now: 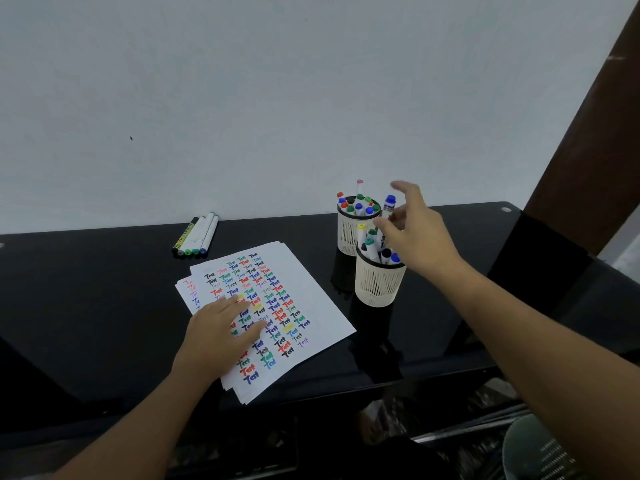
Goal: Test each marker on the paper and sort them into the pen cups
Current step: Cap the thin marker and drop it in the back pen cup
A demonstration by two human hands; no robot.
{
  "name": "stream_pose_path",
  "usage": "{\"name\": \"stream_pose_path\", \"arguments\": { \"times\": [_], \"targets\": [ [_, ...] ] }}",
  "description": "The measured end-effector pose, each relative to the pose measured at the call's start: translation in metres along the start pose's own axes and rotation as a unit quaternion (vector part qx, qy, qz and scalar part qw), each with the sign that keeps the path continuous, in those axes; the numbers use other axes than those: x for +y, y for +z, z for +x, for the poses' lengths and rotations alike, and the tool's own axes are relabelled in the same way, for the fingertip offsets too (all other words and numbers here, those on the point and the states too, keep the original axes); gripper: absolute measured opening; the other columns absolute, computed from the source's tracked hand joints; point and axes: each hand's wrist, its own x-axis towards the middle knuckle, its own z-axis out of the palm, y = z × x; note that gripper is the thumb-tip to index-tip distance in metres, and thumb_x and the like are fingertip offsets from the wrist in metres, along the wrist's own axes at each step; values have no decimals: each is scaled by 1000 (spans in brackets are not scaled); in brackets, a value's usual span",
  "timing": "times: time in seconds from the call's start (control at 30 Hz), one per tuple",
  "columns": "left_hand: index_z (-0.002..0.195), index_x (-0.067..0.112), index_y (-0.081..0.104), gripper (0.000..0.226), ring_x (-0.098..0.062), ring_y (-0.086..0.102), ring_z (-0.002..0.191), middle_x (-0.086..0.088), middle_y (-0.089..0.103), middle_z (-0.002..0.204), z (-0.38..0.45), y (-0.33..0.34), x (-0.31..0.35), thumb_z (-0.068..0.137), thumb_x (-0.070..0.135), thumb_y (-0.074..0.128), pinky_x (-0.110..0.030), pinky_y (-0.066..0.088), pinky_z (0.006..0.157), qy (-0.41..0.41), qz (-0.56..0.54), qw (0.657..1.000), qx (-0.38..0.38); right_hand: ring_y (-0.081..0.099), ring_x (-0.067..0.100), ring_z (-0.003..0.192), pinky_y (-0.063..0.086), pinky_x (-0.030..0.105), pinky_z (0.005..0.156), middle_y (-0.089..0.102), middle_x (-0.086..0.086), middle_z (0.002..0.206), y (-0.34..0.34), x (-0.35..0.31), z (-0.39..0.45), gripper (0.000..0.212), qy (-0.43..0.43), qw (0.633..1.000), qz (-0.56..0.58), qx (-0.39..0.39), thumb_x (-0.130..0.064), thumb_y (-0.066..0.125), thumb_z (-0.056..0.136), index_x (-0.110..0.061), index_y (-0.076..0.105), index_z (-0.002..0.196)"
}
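**Right hand over the cups, left hand flat on the sheet**

My right hand (420,233) hangs above the two pen cups with its fingers spread loosely; the index finger points up and away, and the others curl a little. A blue-capped marker (389,206) stands just beside my fingertips, but I cannot tell if I am touching it or pinching it. The near cup (378,284) sits just under my palm, cream with slotted walls, full of markers with yellow, green, black and blue caps. The far cup (350,230) touches it from behind and holds red, blue, green and black caps.

My left hand (221,332) lies flat with straight fingers, pressing on the paper (313,306), a small stack of white sheets covered in rows of the word "Test" in many colours. Beyond the paper, well apart from both hands, five markers (195,235) lie side by side on the black table (86,306).
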Motion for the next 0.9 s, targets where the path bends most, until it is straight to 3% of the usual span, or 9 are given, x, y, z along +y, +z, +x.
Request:
{"name": "stream_pose_path", "arguments": {
  "times": [0.03, 0.1, 0.23, 0.37, 0.57, 0.77, 0.9],
  "targets": [
    [143, 27, 58, 70, -17, 40, 143, 4, 49, 153, 0, 0, 0, 88, 70, 57, -43, 29, 121, 0, -1, 1000, 1, 66, 12, 88, 55, 31, 77, 66, -7, 102, 0, -1, -3, 65, -5, 1000, 8, 11, -33, 69, 100, -31, 31, 153],
    [143, 28, 57, 69, -16, 40, 143, 5, 48, 154, -1, 0, 0, 88, 70, 57, -42, 28, 121, -2, -2, 1000, 1, 69, 12, 85, 59, 34, 75, 69, -8, 103, 1, -2, -8, 64, -28, 999, -7, 32, -32, 70, 99, -37, 30, 148],
    [143, 28, 58, 69, -16, 39, 144, 5, 48, 154, -1, 0, -1, 88, 70, 58, -42, 28, 121, -3, -5, 1000, 1, 73, 16, 91, 64, 45, 77, 75, -5, 112, 5, 4, -12, 36, -45, 998, -30, 31, -38, 62, 103, -35, 46, 134],
    [143, 28, 58, 70, -16, 40, 144, 5, 48, 154, 0, 1, 0, 88, 71, 57, -42, 28, 121, -3, -8, 1000, 0, 68, 17, 95, 56, 50, 94, 76, -5, 108, 8, 10, -11, 25, -70, 994, -76, 32, -39, 61, 103, -29, 65, 125],
    [143, 29, 57, 71, -15, 39, 144, 6, 47, 154, 1, 0, -1, 87, 72, 56, -41, 26, 121, -5, -3, 1000, -2, 59, 18, 96, 52, 43, 89, 69, 0, 104, 5, 12, -5, 26, -88, 987, -117, 61, -38, 61, 103, -26, 76, 120],
    [141, 29, 59, 68, -13, 40, 143, 7, 50, 152, -1, -3, 1, 87, 70, 61, -40, 27, 120, -15, -16, 1000, -7, 51, 19, 111, 46, 39, 96, 61, -2, 118, 11, 8, -5, 30, -93, 985, -119, 80, -39, 63, 102, -32, 71, 130],
    [137, 30, 63, 63, -13, 42, 140, 6, 52, 150, 1, -7, -3, 84, 64, 68, -41, 32, 119, -36, -83, 996, -21, 54, 23, 104, 42, 37, 87, 61, -2, 111, 21, -6, -5, 26, -141, 976, -126, 110, -38, 64, 101, -33, 73, 124]
  ]
}}
